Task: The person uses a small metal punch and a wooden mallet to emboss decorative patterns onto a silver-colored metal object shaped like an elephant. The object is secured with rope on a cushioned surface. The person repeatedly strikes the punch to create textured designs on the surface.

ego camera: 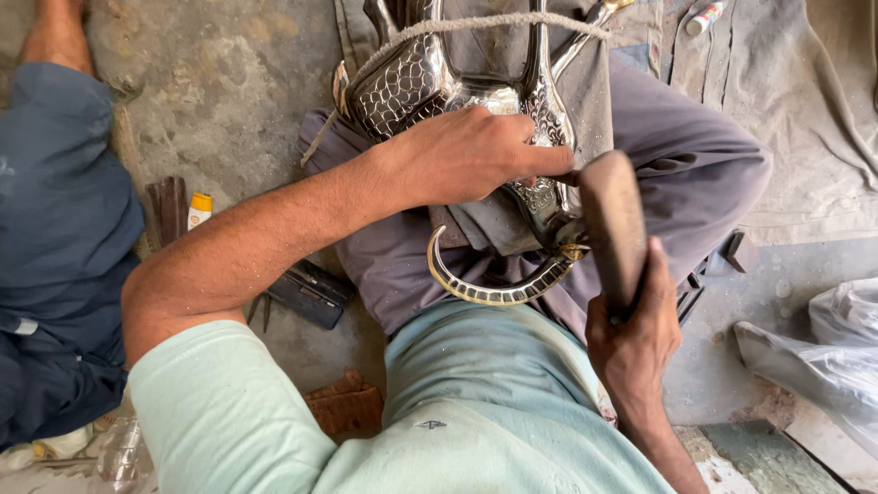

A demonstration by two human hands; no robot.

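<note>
Small white tube, yellow cap, on floor at left. Left hand presses engraved silver vessel (roped) on lap; right hand grips wooden mallet just beside it.

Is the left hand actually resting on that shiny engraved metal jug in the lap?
Touching. The head view shows the left hand pressed flat on the shiny engraved metal jug, fingers curled over its patterned body, no gap visible.
</note>
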